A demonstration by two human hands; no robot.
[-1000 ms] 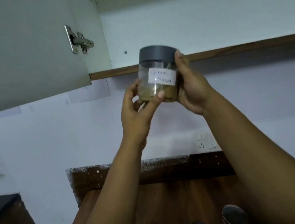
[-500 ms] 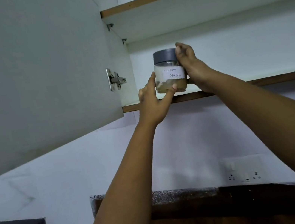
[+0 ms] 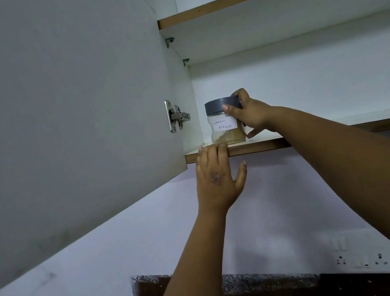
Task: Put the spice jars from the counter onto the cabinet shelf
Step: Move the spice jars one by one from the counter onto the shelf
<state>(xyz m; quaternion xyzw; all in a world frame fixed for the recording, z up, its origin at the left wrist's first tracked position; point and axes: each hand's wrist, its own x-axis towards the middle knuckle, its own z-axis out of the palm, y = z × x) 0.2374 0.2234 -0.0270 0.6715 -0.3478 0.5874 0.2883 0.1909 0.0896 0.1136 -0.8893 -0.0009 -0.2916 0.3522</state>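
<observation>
On the cabinet shelf [image 3: 340, 123], right hand [image 3: 252, 114] grips the spice jar [image 3: 225, 124]; left hand [image 3: 216, 178] rests open-fingered against its edge.

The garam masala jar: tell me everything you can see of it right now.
The spice jar is clear, apparently plastic, with a dark grey lid and a white handwritten label reading "Garam Masala". Brownish powder fills its bottom part. It stands upright on the lower cabinet shelf, near its front left corner. The right hand grips its lid and side; the left hand does not touch it.
</observation>
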